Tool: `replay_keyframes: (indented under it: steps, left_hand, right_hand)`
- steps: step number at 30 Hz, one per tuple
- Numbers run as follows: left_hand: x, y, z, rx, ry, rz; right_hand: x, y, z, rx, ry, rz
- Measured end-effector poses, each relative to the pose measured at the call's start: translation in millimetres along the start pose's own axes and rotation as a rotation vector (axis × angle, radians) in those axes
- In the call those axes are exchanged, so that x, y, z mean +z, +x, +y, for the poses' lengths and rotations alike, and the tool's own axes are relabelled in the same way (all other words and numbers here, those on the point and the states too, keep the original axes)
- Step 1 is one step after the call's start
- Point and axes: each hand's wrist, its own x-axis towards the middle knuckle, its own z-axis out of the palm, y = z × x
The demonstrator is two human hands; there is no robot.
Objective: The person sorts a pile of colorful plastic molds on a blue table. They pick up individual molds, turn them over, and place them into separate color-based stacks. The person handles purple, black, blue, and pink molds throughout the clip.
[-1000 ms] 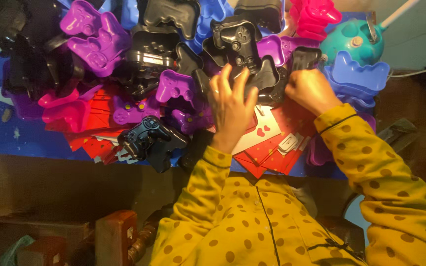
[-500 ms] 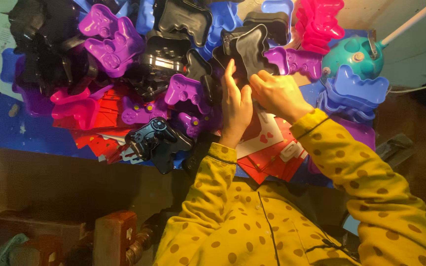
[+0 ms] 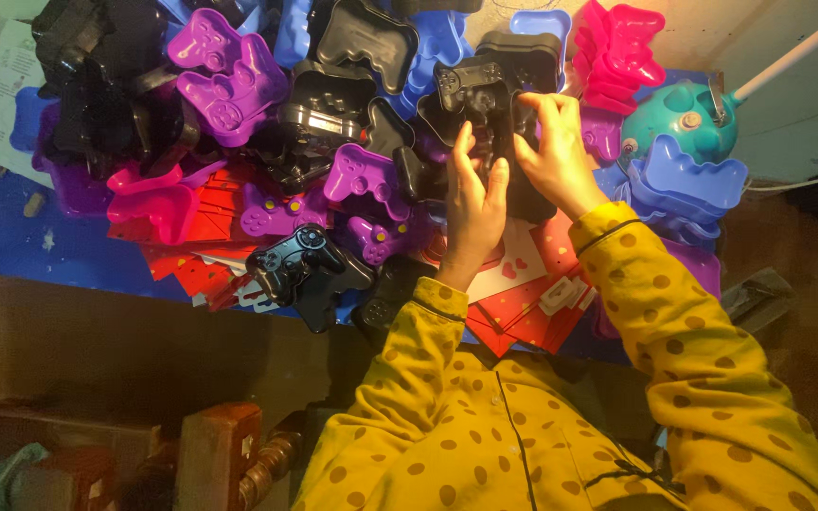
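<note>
Both my hands meet over a black controller-shaped plastic shell (image 3: 508,142) at the middle of the pile. My left hand (image 3: 471,203) presses on its left side with fingers pointing up. My right hand (image 3: 551,151) grips its right side, fingers curled over the top edge. Another black controller shell (image 3: 466,85) lies just above them. I wear yellow dotted sleeves (image 3: 674,312).
A blue table (image 3: 40,251) is heaped with purple (image 3: 229,76), pink (image 3: 622,47), blue (image 3: 688,175) and black controller-shaped shells. Red cards (image 3: 523,303) lie under my wrists. A teal device (image 3: 684,109) sits at the right. A black toy controller (image 3: 300,255) lies near the front edge.
My hands moved from apart to together over the black shell, and both now grip it. The view shifted slightly.
</note>
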Motion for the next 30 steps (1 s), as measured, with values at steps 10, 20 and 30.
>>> replay_keyframes:
  steps: [10, 20, 30]
  left_hand:
    - [-6, -15, 26, -0.533, -0.997, -0.193]
    - [-74, -41, 101, -0.285, -0.829, -0.551]
    - [-36, -57, 47, -0.442, -1.345, -0.307]
  right_hand:
    - [-58, -14, -54, -0.049, 0.250, -0.089]
    - [-140, -38, -101, -0.139, 0.001, 0.067]
    - [-78, -82, -65, 0.491, 0.763, -0.107]
